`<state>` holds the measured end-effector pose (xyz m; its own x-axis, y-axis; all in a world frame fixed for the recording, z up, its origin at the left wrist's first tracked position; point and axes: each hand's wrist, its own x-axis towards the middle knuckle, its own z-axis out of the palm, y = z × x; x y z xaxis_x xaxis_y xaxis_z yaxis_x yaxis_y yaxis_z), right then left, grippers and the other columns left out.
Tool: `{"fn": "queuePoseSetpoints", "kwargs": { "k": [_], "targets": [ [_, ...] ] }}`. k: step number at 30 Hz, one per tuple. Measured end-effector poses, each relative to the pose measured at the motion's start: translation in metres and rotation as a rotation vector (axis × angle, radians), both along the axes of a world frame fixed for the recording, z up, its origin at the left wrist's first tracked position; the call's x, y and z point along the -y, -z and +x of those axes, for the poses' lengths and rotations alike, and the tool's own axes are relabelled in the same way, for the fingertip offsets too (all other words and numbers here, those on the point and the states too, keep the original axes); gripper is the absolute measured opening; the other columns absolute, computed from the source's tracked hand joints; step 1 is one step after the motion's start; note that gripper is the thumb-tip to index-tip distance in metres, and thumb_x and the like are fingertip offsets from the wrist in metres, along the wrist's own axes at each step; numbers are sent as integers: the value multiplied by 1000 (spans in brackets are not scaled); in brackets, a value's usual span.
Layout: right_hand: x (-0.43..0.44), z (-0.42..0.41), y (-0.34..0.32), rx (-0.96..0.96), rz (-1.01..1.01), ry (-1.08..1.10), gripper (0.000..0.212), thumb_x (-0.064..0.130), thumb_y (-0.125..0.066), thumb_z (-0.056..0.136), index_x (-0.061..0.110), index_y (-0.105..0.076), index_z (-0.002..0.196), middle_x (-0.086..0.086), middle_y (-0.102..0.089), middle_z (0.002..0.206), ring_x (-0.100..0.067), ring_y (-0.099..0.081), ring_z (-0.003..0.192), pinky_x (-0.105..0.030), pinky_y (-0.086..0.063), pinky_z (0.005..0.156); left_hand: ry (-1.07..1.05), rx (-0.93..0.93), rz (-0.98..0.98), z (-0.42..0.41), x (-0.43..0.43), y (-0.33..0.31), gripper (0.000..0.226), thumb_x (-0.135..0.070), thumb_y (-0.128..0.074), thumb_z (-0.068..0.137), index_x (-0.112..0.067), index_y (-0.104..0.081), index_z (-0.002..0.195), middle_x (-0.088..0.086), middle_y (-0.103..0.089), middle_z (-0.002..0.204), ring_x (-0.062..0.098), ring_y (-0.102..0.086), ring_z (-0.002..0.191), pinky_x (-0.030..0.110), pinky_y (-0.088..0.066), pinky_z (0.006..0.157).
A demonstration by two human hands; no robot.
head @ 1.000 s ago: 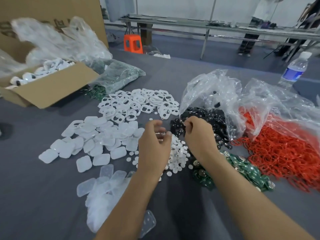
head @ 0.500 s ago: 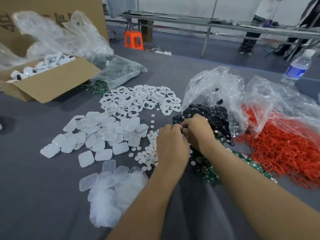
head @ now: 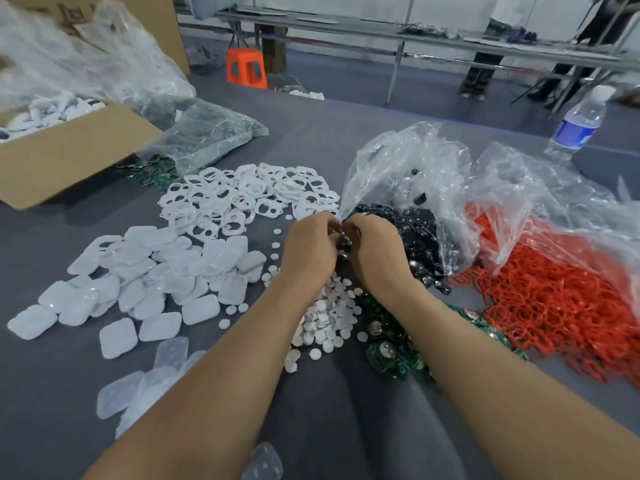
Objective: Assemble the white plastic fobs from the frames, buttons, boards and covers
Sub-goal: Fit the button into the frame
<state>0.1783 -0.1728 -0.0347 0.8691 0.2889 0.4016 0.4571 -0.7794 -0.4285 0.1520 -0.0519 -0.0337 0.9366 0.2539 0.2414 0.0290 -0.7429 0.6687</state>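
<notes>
1. The left hand, a second ago raised over the white buttons and apart from the right hand, has moved far and right to meet it.
2. Both hands now touch fingertip to fingertip at the black discs' near-left edge, by the clear bag's mouth.
3. A small dark piece now shows between them; which hand holds it cannot be told.

Your fingertips are hidden behind the backs of your left hand and right hand, so you cannot tell what they grip. The small dark piece between them is too small to name. Your left forearm covers part of the white buttons, and your right forearm covers part of the green boards. The cardboard box is blurred and cut off by the left edge. A clear cover is cut off by the bottom edge.
</notes>
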Motion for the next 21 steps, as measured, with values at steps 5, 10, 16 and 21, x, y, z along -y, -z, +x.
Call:
{"fn": "queuePoseSetpoints", "kwargs": {
  "k": [5,10,16,21],
  "targets": [
    [-4,1,-14,-189,-309,-77,21,9,-58,88,16,-76,96,-4,-67,88,-24,-61,77,-32,-55,71,-1,-52,170,-1,-3,3,24,-8,-67,90,-17,-78,110,7,-76,107,29,-66,105,42,-52,92],
    [-6,0,-22,-222,-527,-130,18,12,-60,91,12,-56,73,2,-42,67,-18,-47,65,-23,-34,55,-3,-108,276,-2,-6,7,17,-13,-66,91,-17,-77,101,7,-74,102,29,-60,107,42,-52,91],
    [-4,6,-31,-255,-577,-163,19,3,-55,89,11,-70,98,-6,-65,92,-26,-63,88,-30,-47,68,25,-108,283,-6,-7,9,23,-11,-64,91,-20,-79,105,8,-75,101,33,-62,104,45,-52,91],
    [-6,14,-25,-244,-529,-176,27,1,-56,88,13,-71,108,-8,-65,99,-25,-61,86,-32,-51,72,31,-104,324,-9,-8,10,25,-15,-59,95,-22,-78,110,8,-73,105,34,-61,104,44,-52,89]
  ]
}}
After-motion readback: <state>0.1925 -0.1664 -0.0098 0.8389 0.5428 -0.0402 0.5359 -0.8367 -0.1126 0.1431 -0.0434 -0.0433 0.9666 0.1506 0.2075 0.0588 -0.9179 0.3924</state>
